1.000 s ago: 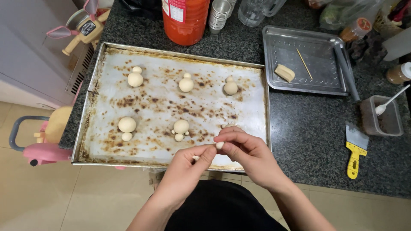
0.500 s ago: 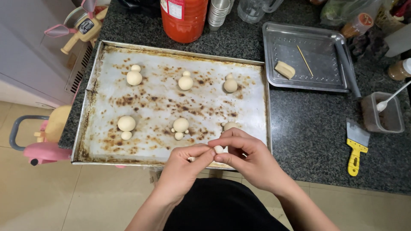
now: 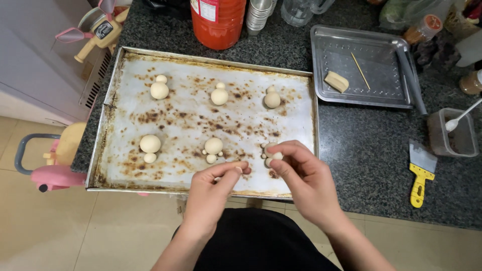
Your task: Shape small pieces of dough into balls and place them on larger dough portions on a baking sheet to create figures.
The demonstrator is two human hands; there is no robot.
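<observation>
Since the earlier frames both hands have parted. Right hand [image 3: 304, 178] has moved onto the near-right dough figure [image 3: 270, 149] on the baking tray [image 3: 103, 145], fingertips closed on its small lower ball. Left hand [image 3: 213, 188] hovers beside it, thumb and forefinger pinching a tiny dough bit [image 3: 238, 165].
</observation>
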